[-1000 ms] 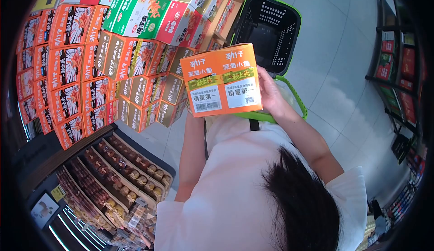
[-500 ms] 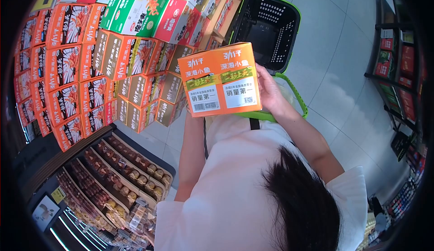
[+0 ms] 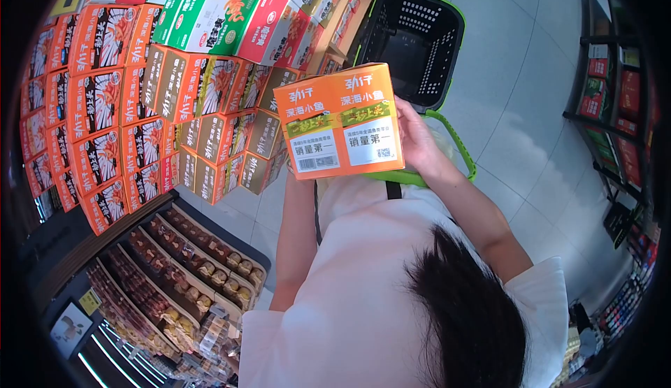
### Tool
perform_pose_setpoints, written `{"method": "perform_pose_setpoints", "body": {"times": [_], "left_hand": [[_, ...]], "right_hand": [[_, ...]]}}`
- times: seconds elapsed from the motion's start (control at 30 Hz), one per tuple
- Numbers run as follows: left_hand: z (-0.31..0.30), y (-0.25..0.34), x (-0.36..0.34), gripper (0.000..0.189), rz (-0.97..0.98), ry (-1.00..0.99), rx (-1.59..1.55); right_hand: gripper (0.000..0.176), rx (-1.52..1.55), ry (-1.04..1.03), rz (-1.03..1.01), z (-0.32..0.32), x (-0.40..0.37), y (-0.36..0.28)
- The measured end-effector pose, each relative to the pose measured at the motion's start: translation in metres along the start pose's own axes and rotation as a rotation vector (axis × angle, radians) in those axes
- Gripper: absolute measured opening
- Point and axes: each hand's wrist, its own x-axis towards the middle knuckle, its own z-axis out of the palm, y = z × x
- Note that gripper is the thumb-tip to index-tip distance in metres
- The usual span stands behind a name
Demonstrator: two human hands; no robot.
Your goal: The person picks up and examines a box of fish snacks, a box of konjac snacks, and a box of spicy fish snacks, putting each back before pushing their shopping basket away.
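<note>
An orange box (image 3: 340,124) with white label panels and barcodes is held up in front of my body, its printed face toward the camera. My right hand (image 3: 415,136) grips its right side, fingers partly behind it. The box hides nearly all of my left hand (image 3: 290,171) at its lower left corner, and those fingers cannot be made out. Beyond the box stands a black basket (image 3: 454,63) with a green rim, its green handle (image 3: 461,143) lying beside my right wrist.
Stacked orange boxes (image 3: 100,101) and green and red boxes (image 3: 210,12) fill the display at the left. Below them, a tiered rack (image 3: 175,269) holds packaged snacks. A dark shelf (image 3: 608,94) with red packages stands at the far right. Tiled floor (image 3: 517,59) lies between.
</note>
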Motion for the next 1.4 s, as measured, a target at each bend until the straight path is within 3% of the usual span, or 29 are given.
{"method": "perform_pose_setpoints", "body": {"times": [0.97, 1.4], "left_hand": [[-0.008, 0.0, -0.002, 0.057, 0.006, 0.085, -0.052], [-0.007, -0.007, -0.001, 0.058, -0.001, 0.078, -0.039]], "right_hand": [[0.031, 0.016, 0.005, 0.001, -0.003, 0.001, 0.002], [0.038, 0.053, -0.044, 0.029, -0.025, 0.008, 0.002]]}}
